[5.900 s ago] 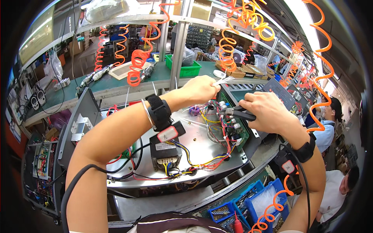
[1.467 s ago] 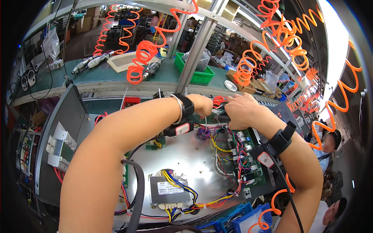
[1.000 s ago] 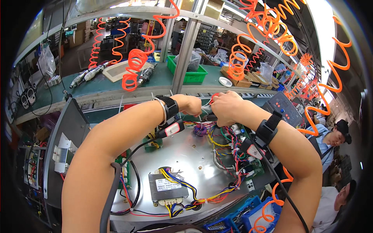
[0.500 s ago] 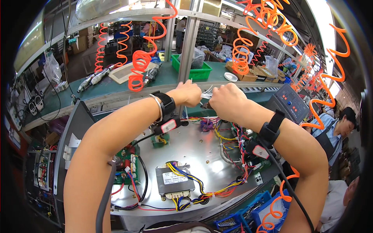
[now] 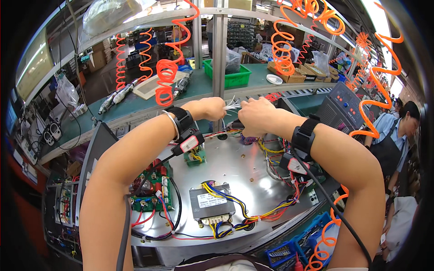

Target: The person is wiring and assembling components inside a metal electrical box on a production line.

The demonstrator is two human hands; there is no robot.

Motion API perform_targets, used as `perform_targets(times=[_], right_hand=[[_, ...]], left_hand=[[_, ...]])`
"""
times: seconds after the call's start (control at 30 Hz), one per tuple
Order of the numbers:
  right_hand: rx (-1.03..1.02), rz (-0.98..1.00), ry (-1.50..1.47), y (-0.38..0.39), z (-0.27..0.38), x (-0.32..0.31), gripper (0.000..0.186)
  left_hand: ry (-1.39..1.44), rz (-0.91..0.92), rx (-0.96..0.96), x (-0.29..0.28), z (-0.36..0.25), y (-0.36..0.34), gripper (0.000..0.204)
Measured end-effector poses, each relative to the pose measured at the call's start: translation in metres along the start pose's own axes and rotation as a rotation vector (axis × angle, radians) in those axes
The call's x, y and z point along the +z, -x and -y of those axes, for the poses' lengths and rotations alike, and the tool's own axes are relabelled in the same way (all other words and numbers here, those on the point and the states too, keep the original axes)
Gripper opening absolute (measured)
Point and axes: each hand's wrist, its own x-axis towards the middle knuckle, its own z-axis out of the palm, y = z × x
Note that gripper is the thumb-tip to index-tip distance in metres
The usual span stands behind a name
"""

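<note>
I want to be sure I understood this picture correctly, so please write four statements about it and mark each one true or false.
1. Thin white strips show between the left hand and the right hand. True.
2. A green bin stands on the bench beyond the hands. True.
3. The transformer is inside that bin. False: the transformer is on the metal plate.
4. Both wrists are bare. False: each wears a black strap.
</note>
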Motion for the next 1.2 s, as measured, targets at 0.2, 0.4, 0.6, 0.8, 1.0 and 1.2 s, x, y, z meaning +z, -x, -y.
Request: perform_targets(times=[0.2, 0.4, 0.6, 0.8, 1.0, 1.2], right_hand=[[-0.099, -0.002, 0.033, 0.004, 0.005, -0.018, 0.025], [-0.108, -0.015, 0.016, 0.014, 0.007, -0.067, 0.029], [-0.102, 0.096, -0.146, -0.015, 0.028, -0.042, 0.034], [-0.098, 0.069, -0.177, -0.023, 0.024, -0.018, 0.033], [-0.121, 0.114, -0.237, -0.026, 0.023, -0.010, 0.039], [-0.159, 0.098, -0.217, -0.023, 0.018, -0.011, 0.041]], left_hand=[[-0.002, 0.160, -0.098, -0.015, -0.004, 0.010, 0.024], [0.173, 0.151, 0.014, -0.039, 0.021, 0.019, 0.031], [0.233, 0.355, -0.127, -0.036, 0.032, 0.041, 0.022], [0.103, 0.316, -0.041, -0.035, 0.032, 0.040, 0.026], [0.101, 0.377, -0.174, -0.032, 0.031, 0.039, 0.026], [0.069, 0.350, -0.222, -0.033, 0.030, 0.043, 0.028]])
